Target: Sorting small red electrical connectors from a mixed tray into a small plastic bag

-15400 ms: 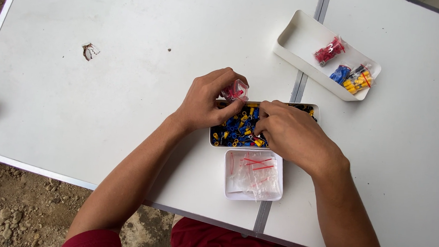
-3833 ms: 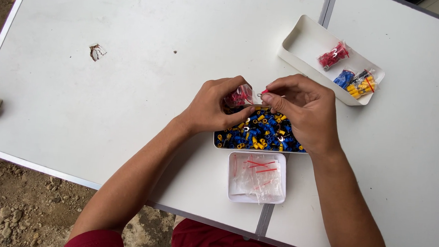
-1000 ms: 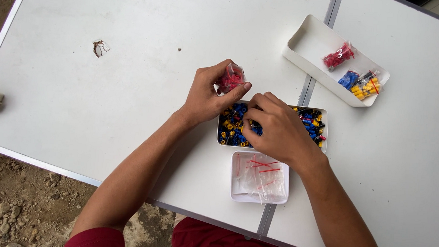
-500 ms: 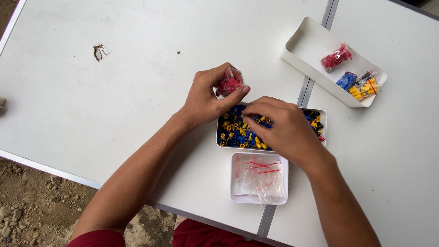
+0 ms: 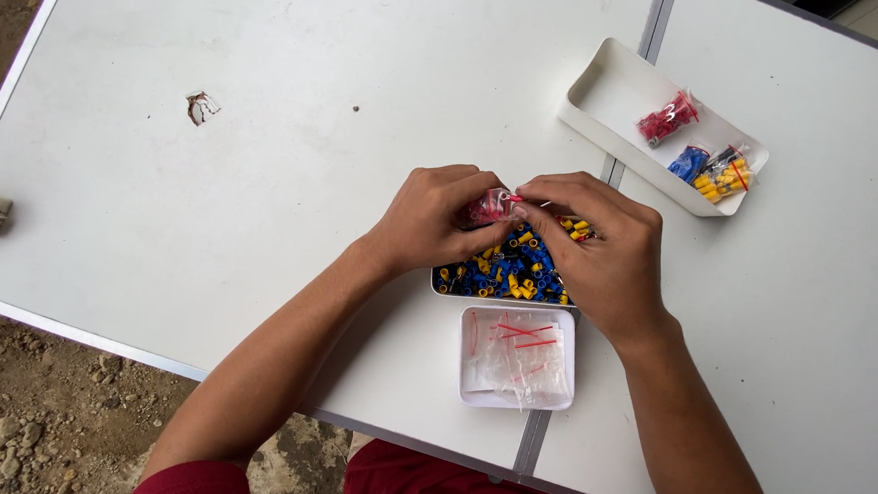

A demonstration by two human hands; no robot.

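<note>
Here, left hand [image 5: 430, 222] pinching red-filled bag [image 5: 483, 208] (right hand [image 5: 599, 250] touching)

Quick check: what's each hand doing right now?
Left hand: closed around a small bag of red pieces.
Right hand: fingertips pinched at the bag's opening, over the tray of blue and yellow pieces.
</note>
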